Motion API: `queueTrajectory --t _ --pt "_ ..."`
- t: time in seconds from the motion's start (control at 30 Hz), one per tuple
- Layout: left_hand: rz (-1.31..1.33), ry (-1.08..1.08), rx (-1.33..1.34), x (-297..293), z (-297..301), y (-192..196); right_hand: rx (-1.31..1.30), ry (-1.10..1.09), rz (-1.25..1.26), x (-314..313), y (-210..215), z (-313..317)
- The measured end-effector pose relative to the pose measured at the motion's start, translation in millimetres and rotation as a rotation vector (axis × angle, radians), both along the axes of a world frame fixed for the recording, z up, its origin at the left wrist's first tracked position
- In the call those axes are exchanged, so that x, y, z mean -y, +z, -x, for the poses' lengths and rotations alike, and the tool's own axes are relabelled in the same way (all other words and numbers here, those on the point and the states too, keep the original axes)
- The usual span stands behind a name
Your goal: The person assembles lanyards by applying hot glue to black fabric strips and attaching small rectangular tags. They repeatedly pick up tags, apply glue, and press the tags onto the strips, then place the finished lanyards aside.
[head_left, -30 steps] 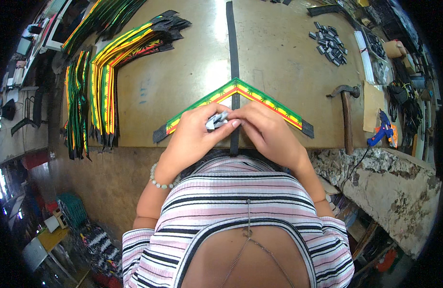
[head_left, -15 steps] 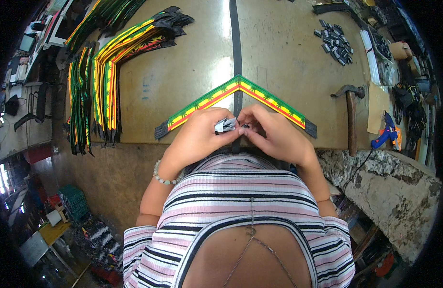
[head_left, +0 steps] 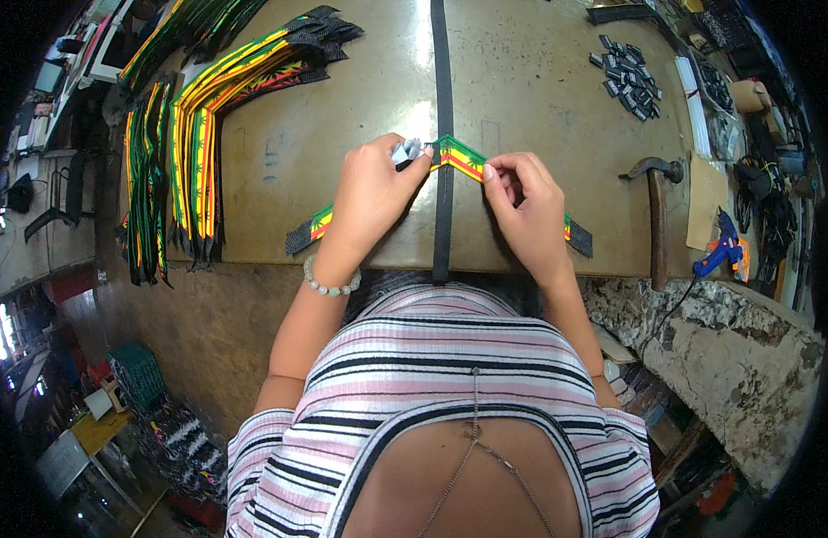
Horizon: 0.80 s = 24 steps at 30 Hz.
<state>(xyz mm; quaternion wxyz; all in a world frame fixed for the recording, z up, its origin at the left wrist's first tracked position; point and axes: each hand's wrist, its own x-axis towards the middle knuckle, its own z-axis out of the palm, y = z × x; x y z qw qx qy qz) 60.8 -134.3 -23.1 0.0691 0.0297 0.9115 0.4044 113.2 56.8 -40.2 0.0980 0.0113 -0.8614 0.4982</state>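
Note:
An angled green, yellow and red patterned strip [head_left: 459, 160] with black ends lies on the table, its peak pointing away from me. My left hand [head_left: 378, 184] is closed around a small bunch of grey-white tags [head_left: 405, 152], and its thumb tip is at the strip just left of the peak. By that thumb a small dark piece [head_left: 436, 156] shows against the strip; its kind is unclear. My right hand [head_left: 529, 202] pinches the strip's right arm with thumb and forefinger. Both hands hide parts of the strip's arms.
Bundles of similar strips [head_left: 199, 161] lie on the left of the table [head_left: 342, 108]. A pile of small black-and-grey tags [head_left: 627, 79] sits at the far right. Nearer on the right are a hammer [head_left: 656, 215] and a blue glue gun [head_left: 723, 247]. A black band [head_left: 444, 81] runs down the table's middle.
Both hands have moved away from my body, from near the table's front edge onto the strip by its peak. They have parted, and the right now grips the strip's right arm.

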Motion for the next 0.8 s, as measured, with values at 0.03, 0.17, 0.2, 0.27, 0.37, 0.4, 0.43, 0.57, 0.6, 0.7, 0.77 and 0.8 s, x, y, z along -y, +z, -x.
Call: queueTrajectory --t 0.03,0.17,0.2,0.27,0.37,0.4,0.43,0.57,0.6,0.7,0.77,0.8 --pt "-0.012 -0.002 -0.017 0.1 -0.2 -0.8 -0.014 0.009 -0.014 0.6 -0.7 -0.8" --pt "-0.033 -0.014 -0.027 0.1 -0.9 -2.1 -0.065 0.032 -0.043 1.9 -1.0 -2.1" --pt "-0.033 -0.012 -0.022 0.4 -0.9 -2.2 -0.057 0.032 -0.043 2.0 -0.8 -1.9" --pt "-0.023 -0.018 -0.047 -0.7 -1.5 -3.1 -0.030 0.034 -0.040 2.1 -0.6 -1.7" --pt "-0.012 -0.005 -0.049 -2.8 -2.1 -5.1 -0.046 0.039 -0.038 1.8 -1.7 -1.6" --pt "-0.009 0.002 -0.045 -3.3 -2.2 -5.6 -0.044 0.040 -0.036 1.5 -2.4 -1.7" --pt "0.014 0.001 -0.043 -3.7 -2.5 -6.0 -0.044 0.040 -0.034 1.3 -3.3 -1.9" --pt "0.053 -0.002 -0.059 -4.7 -3.6 -6.4 -0.108 0.048 -0.072 0.3 -7.1 -2.3" --pt "0.054 -0.004 -0.063 -5.0 -3.9 -6.4 -0.109 0.049 -0.072 0.1 -7.8 -2.4" --pt "0.059 -0.005 -0.063 -6.1 -4.4 -6.1 -0.112 0.047 -0.072 0.6 -8.4 -2.0" --pt "0.061 0.001 -0.059 -6.7 -4.6 -5.8 -0.125 0.042 -0.071 1.3 -7.9 -1.8" --pt "0.068 0.005 -0.057 -7.0 -4.8 -5.7 -0.118 0.044 -0.068 1.6 -7.5 -1.6"
